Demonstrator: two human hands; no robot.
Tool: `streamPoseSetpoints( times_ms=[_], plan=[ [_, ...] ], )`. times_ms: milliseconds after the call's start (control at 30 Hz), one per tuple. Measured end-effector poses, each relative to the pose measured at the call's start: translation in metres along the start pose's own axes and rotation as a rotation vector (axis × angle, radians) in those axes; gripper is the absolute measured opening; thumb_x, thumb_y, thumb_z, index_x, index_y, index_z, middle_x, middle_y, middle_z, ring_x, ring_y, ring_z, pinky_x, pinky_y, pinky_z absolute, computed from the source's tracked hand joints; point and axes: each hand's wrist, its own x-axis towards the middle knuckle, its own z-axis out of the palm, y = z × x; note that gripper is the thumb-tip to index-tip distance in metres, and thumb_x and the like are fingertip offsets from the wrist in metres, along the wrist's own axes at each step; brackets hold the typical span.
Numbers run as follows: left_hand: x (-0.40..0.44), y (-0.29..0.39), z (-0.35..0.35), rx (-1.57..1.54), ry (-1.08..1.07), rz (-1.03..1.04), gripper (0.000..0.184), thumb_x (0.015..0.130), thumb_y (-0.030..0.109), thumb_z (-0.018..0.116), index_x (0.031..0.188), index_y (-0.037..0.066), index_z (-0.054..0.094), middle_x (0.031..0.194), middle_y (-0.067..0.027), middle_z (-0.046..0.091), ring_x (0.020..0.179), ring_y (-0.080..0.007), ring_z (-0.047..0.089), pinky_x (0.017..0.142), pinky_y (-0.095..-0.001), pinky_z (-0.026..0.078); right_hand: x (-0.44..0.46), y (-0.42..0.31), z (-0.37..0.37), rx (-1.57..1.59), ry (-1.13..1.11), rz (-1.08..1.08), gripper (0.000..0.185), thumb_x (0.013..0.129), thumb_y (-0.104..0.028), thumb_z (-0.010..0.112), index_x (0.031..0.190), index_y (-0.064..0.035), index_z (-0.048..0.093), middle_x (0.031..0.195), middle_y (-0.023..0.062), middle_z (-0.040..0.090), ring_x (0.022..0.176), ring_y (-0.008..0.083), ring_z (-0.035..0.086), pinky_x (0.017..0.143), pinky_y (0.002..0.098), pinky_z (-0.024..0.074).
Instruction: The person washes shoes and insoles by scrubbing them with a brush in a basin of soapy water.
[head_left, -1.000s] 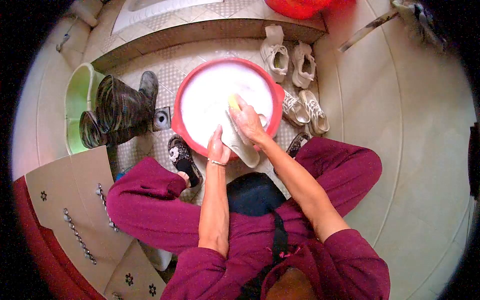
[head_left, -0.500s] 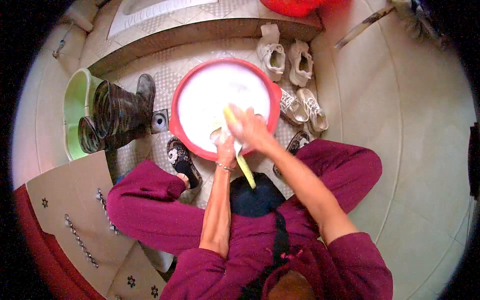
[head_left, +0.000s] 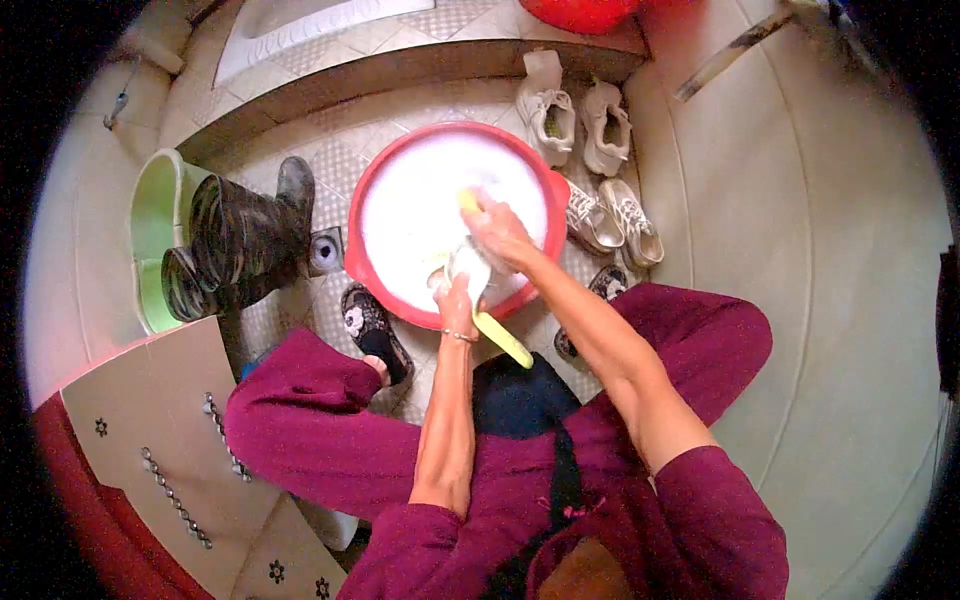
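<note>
Below the suds, my left hand (head_left: pixel 455 303) grips a white shoe (head_left: pixel 505 341) whose yellow-green sole edge points down toward my lap. My right hand (head_left: pixel 502 235) is closed round a small yellow scrubber (head_left: pixel 468 201), just above the shoe. Whether its bristles or face touch the shoe cannot be made out. Both hands are over a red basin (head_left: pixel 361 262) filled with white foam (head_left: pixel 415 190). Part of the shoe is hidden by my left hand.
White shoes (head_left: pixel 606 130) and sneakers (head_left: pixel 632 222) stand right of the basin. Dark boots (head_left: pixel 245 235) lean by a green tub (head_left: pixel 158 200) on the left, near a floor drain (head_left: pixel 325 252). A beige cabinet (head_left: pixel 170 430) is at lower left. A raised tiled step (head_left: pixel 400 65) lies behind.
The shoe has turned from its broad pale side to show its yellow-green edge. My right hand has moved up and away from my left since half a second ago, still with the yellow scrubber.
</note>
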Motion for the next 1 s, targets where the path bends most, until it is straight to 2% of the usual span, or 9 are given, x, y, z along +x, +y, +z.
streamPoseSetpoints(
  times_ms=[33,300,367,433,467,600,733,867,1000],
  plan=[
    [0.003,-0.002,-0.008,0.001,0.008,0.001,0.022,0.082,0.014,0.050,0.102,0.006,0.050,0.072,-0.0042,0.055,0.045,-0.0119,0.048,0.031,-0.0220,0.036,-0.004,-0.008,-0.006,0.072,0.079,0.018,0.048,0.081,-0.036,0.045,0.122,-0.0118,0.044,0.082,0.0219,0.060,0.079,0.0367,0.058,0.072,0.0439,0.0429],
    [0.004,-0.001,0.001,-0.104,-0.126,-0.035,0.026,0.082,0.011,0.048,0.107,0.004,0.048,0.078,-0.0046,0.058,0.054,-0.0151,0.056,0.036,-0.0220,0.042,-0.060,-0.014,-0.008,-0.324,-0.052,-0.383,0.054,0.080,-0.042,0.044,0.126,-0.0136,0.042,0.088,0.0293,0.053,0.087,0.0417,0.053,0.078,0.0431,0.0420],
    [0.014,-0.022,-0.014,-0.074,-0.109,-0.109,0.019,0.082,0.011,0.048,0.099,0.004,0.051,0.068,-0.0045,0.056,0.044,-0.0147,0.051,0.034,-0.0225,0.040,-0.009,0.009,0.015,-0.259,-0.080,-0.004,0.055,0.080,-0.044,0.046,0.128,-0.0194,0.037,0.104,0.0270,0.048,0.094,0.0405,0.052,0.074,0.0464,0.0449],
    [0.022,-0.016,-0.021,-0.177,-0.097,-0.147,0.010,0.080,0.010,0.050,0.087,0.004,0.054,0.060,-0.0053,0.052,0.037,-0.0151,0.045,0.032,-0.0242,0.039,0.004,0.013,0.006,-0.177,-0.056,0.004,0.056,0.080,-0.044,0.045,0.129,-0.0192,0.037,0.104,0.0269,0.048,0.093,0.0411,0.052,0.075,0.0469,0.0443],
    [0.034,-0.025,-0.039,-0.180,-0.126,-0.174,0.018,0.079,0.009,0.050,0.095,0.002,0.053,0.067,-0.0066,0.055,0.040,-0.0152,0.048,0.032,-0.0240,0.039,0.000,0.018,0.004,-0.105,-0.070,0.029,0.056,0.080,-0.044,0.044,0.130,-0.0189,0.036,0.103,0.0269,0.048,0.093,0.0417,0.052,0.076,0.0474,0.0436],
    [0.037,-0.027,-0.015,-0.323,-0.034,-0.107,0.023,0.078,0.009,0.050,0.100,0.002,0.053,0.072,-0.0064,0.058,0.044,-0.0150,0.051,0.032,-0.0233,0.039,-0.067,0.003,-0.004,-0.327,-0.187,-0.298,0.055,0.081,-0.039,0.046,0.127,-0.0109,0.039,0.104,0.0301,0.051,0.088,0.0419,0.053,0.078,0.0454,0.0419],
    [0.017,-0.013,-0.018,-0.142,-0.205,-0.061,0.020,0.078,0.011,0.052,0.098,0.004,0.053,0.077,-0.0042,0.057,0.053,-0.0139,0.053,0.034,-0.0249,0.041,-0.006,0.028,0.025,-0.170,-0.138,-0.150,0.058,0.081,-0.043,0.045,0.129,-0.0105,0.037,0.103,0.0303,0.052,0.091,0.0401,0.053,0.079,0.0450,0.0411],
    [0.035,-0.022,-0.030,-0.122,-0.033,-0.198,0.024,0.078,0.012,0.052,0.101,0.005,0.050,0.078,-0.0040,0.056,0.052,-0.0123,0.051,0.035,-0.0237,0.039,0.008,0.024,0.024,-0.068,-0.122,0.004,0.058,0.080,-0.048,0.043,0.130,-0.0199,0.036,0.103,0.0300,0.049,0.098,0.0431,0.048,0.080,0.0484,0.0411],
    [0.028,-0.014,-0.025,-0.197,-0.071,-0.216,0.023,0.080,0.011,0.048,0.101,0.003,0.051,0.077,-0.0050,0.057,0.052,-0.0123,0.053,0.034,-0.0240,0.039,-0.059,-0.009,-0.005,-0.188,-0.252,-0.221,0.057,0.080,-0.047,0.044,0.129,-0.0193,0.038,0.103,0.0304,0.049,0.096,0.0412,0.050,0.076,0.0477,0.0437]
  ],
)
